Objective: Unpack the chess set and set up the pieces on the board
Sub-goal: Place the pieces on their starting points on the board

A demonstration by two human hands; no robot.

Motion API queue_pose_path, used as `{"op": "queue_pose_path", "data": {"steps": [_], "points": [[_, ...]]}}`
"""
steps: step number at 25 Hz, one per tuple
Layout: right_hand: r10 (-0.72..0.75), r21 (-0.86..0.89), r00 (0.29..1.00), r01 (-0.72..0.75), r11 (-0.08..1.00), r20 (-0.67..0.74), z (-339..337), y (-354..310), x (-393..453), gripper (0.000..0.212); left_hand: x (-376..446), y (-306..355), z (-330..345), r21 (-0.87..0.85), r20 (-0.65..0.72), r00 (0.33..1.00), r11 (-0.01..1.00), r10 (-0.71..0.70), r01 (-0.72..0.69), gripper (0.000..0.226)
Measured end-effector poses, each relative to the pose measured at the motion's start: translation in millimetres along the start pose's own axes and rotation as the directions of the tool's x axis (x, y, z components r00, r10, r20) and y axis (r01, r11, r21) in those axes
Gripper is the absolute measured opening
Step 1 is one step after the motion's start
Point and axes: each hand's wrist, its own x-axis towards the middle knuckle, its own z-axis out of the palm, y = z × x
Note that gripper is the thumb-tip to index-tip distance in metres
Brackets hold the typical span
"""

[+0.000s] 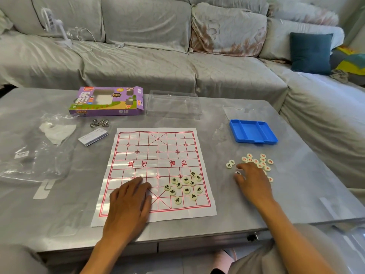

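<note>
- The left hand (pixel 130 196) lies flat, fingers loosely spread, on the near-left corner of the board (pixel 156 155); it holds nothing I can see, and it should keep the thin sheet pinned down.
- Black pieces (pixel 184 186) lie in a loose heap on the board's near-right squares, none yet on its point; I'd sort them before placing.
- The right hand (pixel 253 181) rests on the surface to the board's right, fingers curled down over the red pieces (pixel 260 162). It covers part of the pile, so I cannot tell whether it has one pinched.
- The characters are too small to read surely.
- A blue tray (pixel 253 133) sits right of the board's far edge, and the box (pixel 107 101) beyond its far-left corner.
</note>
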Motion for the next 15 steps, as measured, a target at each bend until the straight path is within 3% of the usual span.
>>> {"op": "queue_pose_path", "data": {"steps": [2,4,9,12,15], "points": [[-0.042,-0.04,0.997,0.044,0.998,0.059,8.6,9.3,-0.2,0.019,-0.3,0.6,-0.6,-0.005,0.004,1.0,1.0,-0.005,0.005,0.043],[-0.078,-0.03,0.997,0.078,0.996,0.025,12.6,7.5,-0.6,0.017,-0.6,0.6,-1.3,0.0,0.009,1.0,1.0,-0.003,0.003,0.044],[-0.069,0.167,0.998,0.069,0.984,-0.001,4.4,-14.2,-11.8,0.018,-1.4,0.6,-1.3,0.007,0.014,1.0,1.0,-0.012,0.012,0.046],[-0.257,0.289,0.961,0.22,0.932,0.098,9.2,-69.0,-24.6,0.016,-1.4,1.0,-1.6,0.013,0.012,1.0,1.0,-0.003,0.002,0.045],[-0.375,0.249,0.918,0.336,0.909,0.129,27.4,-116.5,-28.2,0.017,-1.1,-0.4,-0.9,0.022,0.016,1.0,1.0,0.002,-0.002,0.043]]}}
